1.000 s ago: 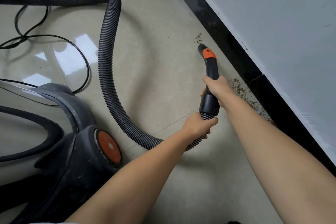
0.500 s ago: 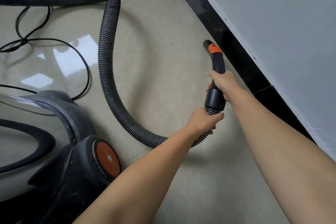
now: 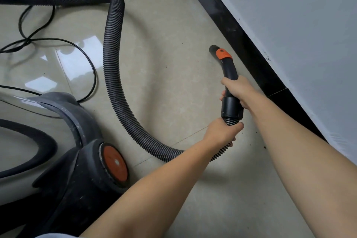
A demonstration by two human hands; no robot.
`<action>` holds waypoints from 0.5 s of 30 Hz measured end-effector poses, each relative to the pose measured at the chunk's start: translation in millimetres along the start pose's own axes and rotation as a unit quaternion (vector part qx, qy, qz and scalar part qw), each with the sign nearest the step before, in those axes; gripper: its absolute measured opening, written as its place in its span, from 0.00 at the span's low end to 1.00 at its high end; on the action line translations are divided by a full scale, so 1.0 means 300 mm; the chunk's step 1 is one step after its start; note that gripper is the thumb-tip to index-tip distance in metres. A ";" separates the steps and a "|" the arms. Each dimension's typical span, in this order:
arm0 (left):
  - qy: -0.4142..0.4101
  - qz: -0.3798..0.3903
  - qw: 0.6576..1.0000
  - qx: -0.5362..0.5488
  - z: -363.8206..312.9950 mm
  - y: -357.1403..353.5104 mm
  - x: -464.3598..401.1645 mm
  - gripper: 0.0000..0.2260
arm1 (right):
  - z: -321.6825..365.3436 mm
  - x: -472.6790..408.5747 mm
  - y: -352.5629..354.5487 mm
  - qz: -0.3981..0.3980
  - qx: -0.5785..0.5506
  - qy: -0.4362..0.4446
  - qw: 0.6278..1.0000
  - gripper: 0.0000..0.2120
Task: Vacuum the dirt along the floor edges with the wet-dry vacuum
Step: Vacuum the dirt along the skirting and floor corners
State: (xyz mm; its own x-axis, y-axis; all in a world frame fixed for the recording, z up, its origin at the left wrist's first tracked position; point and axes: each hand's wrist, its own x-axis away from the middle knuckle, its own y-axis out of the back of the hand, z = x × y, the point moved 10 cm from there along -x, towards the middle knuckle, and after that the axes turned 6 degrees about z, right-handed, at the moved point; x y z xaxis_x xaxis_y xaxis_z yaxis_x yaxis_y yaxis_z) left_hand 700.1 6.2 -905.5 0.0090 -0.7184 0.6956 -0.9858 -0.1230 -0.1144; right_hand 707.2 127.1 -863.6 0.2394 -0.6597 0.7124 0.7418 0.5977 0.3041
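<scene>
Floor (image 3: 173, 75): pale glossy tile, running up to a black skirting (image 3: 243, 44) under a grey-white wall (image 3: 289, 15). A few dark specks of dirt (image 3: 265, 147) lie on the tile near the skirting, beside the right forearm; other specks are too small to make out.

Vacuum (image 3: 77, 176): black body with an orange round cap, standing on the floor at lower left, well apart from the skirting. A thin black cord (image 3: 85, 58) loops on the tile behind it.

Hose (image 3: 113, 60): black, ribbed, running in from the left edge, bending sharply, then sweeping down and round to the right in a wide curve on the floor, rising at its end into the hands.

Nozzle (image 3: 229, 69): curved black handle tube with an orange collar near its open mouth. The mouth points away from the person, close above the tile and near the skirting; whether it touches the floor cannot be told.

Right hand (image 3: 238, 91): fingers curled tight round the tube just above its wide cuff, thumb on top, gripping it.

Left hand (image 3: 222, 131): just below the cuff, fingers wrapped round the ribbed hose end, thumb lying across it, holding it up. The two hands are near each other, the cuff between them.
</scene>
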 end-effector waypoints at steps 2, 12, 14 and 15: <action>-0.006 -0.005 1.000 0.012 0.013 -0.032 0.025 0.06 | -0.014 0.029 -0.003 0.016 0.019 -0.001 1.000 0.07; -0.010 -0.023 0.999 0.028 0.046 -0.023 0.163 0.06 | -0.039 0.122 -0.085 0.054 0.045 0.007 0.998 0.06; -0.001 -0.006 1.000 0.013 0.053 -0.062 0.180 0.07 | -0.066 0.150 -0.046 0.040 0.050 -0.003 0.998 0.04; 0.004 0.003 1.000 0.006 0.062 -0.086 0.189 0.07 | -0.088 0.164 -0.027 0.032 0.053 -0.010 0.998 0.04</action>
State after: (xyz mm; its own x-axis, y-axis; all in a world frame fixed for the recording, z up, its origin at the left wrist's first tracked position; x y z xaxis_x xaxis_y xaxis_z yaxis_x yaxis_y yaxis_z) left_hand 729.1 -44.3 -876.2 0.0014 -0.7135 0.7006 -0.9836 -0.1275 -0.1278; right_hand 729.5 77.9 -847.6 0.2697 -0.6102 0.7449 0.6552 0.6832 0.3224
